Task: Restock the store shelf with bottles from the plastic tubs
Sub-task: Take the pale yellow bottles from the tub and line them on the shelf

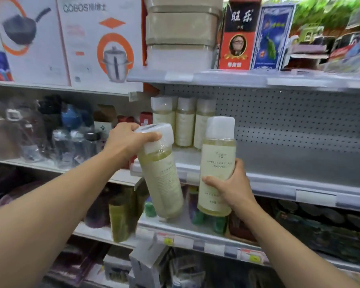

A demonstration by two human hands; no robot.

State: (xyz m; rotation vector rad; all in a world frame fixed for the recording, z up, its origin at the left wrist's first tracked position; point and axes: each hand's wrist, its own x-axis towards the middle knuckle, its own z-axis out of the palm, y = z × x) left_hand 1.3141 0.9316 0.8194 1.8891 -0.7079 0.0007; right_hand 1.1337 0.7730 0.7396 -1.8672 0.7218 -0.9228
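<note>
Two bottles of pale yellow liquid with white caps are held up in front of the grey shelf [279,161]. The left bottle [161,175] is tilted, its cap leaning to the left and its base lower and to the right. The left hand [129,142] grips it from above, the fingers curled around the white cap. The right bottle [217,167] stands almost upright, just beside the left one. The right hand [230,185] holds it at the lower part of the body, thumb on the front label and fingers wrapped behind.

Behind them, three same bottles [184,121] already stand in a row at the back left of this shelf, against the perforated panel [289,113]; the rest of the shelf board to the right is bare. On the shelf above are stacked beige containers [181,34] and a red box [239,36]. To the left, clear water bottles [71,146] stand under white cookware boxes [100,42]. Below, green-capped bottles [200,219] are visible.
</note>
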